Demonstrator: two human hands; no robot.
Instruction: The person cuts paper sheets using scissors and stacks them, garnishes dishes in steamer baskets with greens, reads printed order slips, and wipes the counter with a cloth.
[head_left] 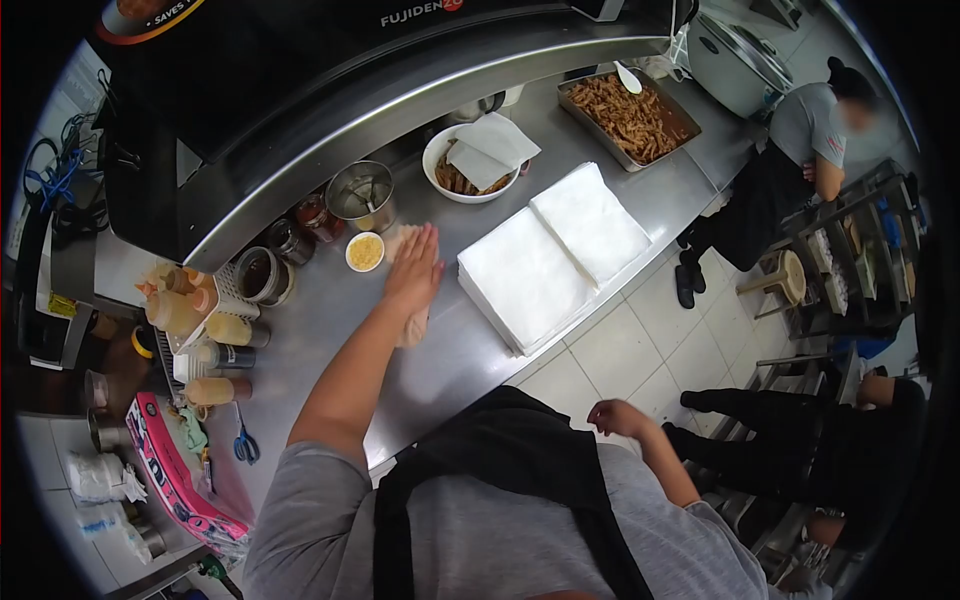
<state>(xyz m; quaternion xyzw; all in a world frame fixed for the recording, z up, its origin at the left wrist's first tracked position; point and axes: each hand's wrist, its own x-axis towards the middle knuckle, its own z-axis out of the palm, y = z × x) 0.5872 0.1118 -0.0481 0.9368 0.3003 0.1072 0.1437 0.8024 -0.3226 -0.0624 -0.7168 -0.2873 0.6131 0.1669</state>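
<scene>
My left hand (412,268) lies flat with its fingers stretched out on a beige cloth (413,328) on the steel counter (345,300). Just left of its fingertips is a small white cup of yellow bits (365,252). Off the counter's front edge, my right hand (618,418) hangs empty over the floor, its fingers loosely bent. Two stacks of white paper (525,278) (592,225) lie to the right of my left hand. Beyond it stands a white bowl (436,160) of brown food, partly covered by white sheets (495,148).
A steel tray of brown food (632,118) holds a white spoon. Sauce bottles (218,390), jars (262,275) and a steel pot (362,195) stand left. Blue scissors (245,440) lie near a pink box (170,470). Two people (800,130) (800,440) are at right.
</scene>
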